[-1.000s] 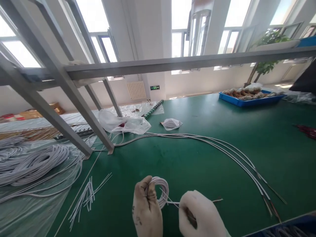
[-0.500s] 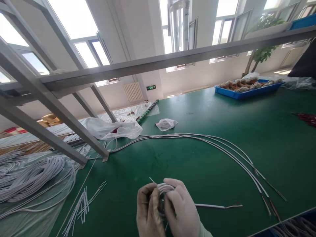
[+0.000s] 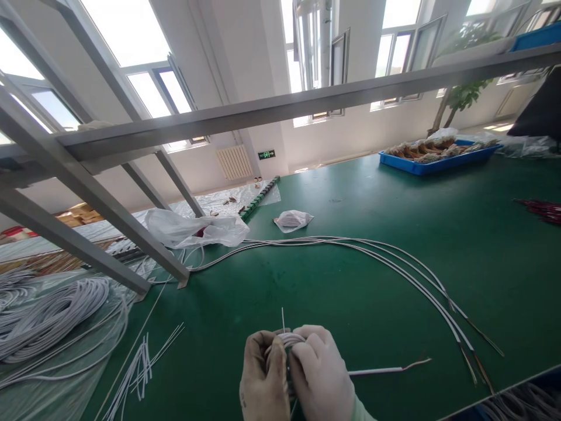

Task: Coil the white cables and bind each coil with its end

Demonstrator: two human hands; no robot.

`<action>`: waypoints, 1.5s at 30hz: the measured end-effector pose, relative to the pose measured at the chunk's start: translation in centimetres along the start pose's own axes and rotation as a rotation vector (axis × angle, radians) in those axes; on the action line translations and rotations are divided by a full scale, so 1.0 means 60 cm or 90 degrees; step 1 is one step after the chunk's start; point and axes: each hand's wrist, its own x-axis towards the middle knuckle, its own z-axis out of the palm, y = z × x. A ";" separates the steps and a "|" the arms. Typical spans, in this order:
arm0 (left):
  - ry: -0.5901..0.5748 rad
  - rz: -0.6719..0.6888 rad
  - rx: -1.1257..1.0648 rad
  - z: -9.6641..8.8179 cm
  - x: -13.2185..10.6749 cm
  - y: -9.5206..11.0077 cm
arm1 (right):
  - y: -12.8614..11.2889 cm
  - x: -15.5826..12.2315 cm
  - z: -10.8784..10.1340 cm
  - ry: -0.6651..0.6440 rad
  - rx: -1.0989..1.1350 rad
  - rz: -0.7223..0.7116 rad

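Observation:
Both of my gloved hands are together at the bottom middle, closed around a small coil of white cable (image 3: 293, 338). My left hand (image 3: 265, 374), in a stained glove, grips the coil's left side. On the right side of the coil, my right hand (image 3: 322, 371) in a cleaner white glove has its fingers wrapped round. A thin white strip (image 3: 283, 320) sticks up from between the hands. Out past my right hand runs the cable's end (image 3: 377, 371), stripped to bare-looking thin wires at its tip. The fingers hide much of the coil.
Several long white cables (image 3: 350, 241) curve across the green table (image 3: 342, 292). Cut thin strips (image 3: 142, 368) lie left, near large cable coils (image 3: 56, 316). A grey metal frame (image 3: 164, 257) stands at left. Further back are a small plastic bag (image 3: 293, 220) and a blue tray (image 3: 421, 168).
The thin strip, which leaned left, now stands upright and shows longer above the coil. My hands have shifted slightly, still holding the coil.

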 end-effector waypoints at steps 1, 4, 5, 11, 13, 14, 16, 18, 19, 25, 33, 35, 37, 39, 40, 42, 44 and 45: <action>-0.001 -0.005 -0.022 0.000 0.001 -0.001 | 0.002 -0.001 -0.002 -0.004 -0.038 -0.019; -0.008 -0.006 -0.028 -0.001 0.003 -0.007 | 0.004 0.006 -0.015 0.001 -0.128 -0.061; -0.014 -0.003 -0.012 -0.003 0.004 -0.010 | 0.004 0.012 -0.022 -0.002 -0.143 -0.071; -0.072 0.004 0.072 -0.010 -0.006 -0.008 | 0.005 0.074 -0.061 -0.123 -0.162 -0.169; -0.095 0.010 0.081 -0.013 -0.010 0.000 | 0.004 0.094 -0.067 -0.177 -0.173 -0.157; -0.114 0.016 0.075 -0.015 -0.012 0.004 | 0.002 0.102 -0.069 -0.207 -0.171 -0.140; -0.157 0.024 0.045 -0.021 -0.014 0.010 | -0.003 0.114 -0.073 -0.255 -0.153 -0.092; -0.185 0.020 0.010 -0.027 -0.014 0.012 | -0.009 0.120 -0.077 -0.288 -0.119 -0.043; -0.195 0.016 -0.004 -0.029 -0.013 0.012 | -0.012 0.121 -0.079 -0.300 -0.102 -0.019; -0.245 0.053 0.037 -0.041 -0.003 0.004 | -0.018 0.125 -0.088 -0.330 0.002 0.050; -0.226 -0.013 -0.142 -0.047 -0.009 0.001 | 0.010 0.152 -0.106 -0.359 0.372 0.058; -0.230 -0.023 -0.164 -0.049 -0.007 -0.001 | 0.012 0.154 -0.107 -0.411 0.407 0.043; -0.225 -0.040 -0.190 -0.051 -0.004 -0.002 | 0.013 0.150 -0.104 -0.415 0.445 0.069; -0.212 -0.055 -0.214 -0.053 0.000 -0.003 | 0.011 0.144 -0.100 -0.393 0.475 0.103; -0.209 -0.058 -0.219 -0.054 0.002 -0.003 | 0.010 0.140 -0.098 -0.389 0.481 0.104; -0.209 -0.057 -0.215 -0.056 0.005 -0.003 | 0.007 0.135 -0.094 -0.377 0.453 0.089; -0.214 -0.058 -0.210 -0.057 0.007 -0.003 | 0.005 0.133 -0.092 -0.346 0.396 0.087; -0.220 -0.062 -0.214 -0.058 0.008 -0.004 | 0.005 0.132 -0.090 -0.338 0.381 0.092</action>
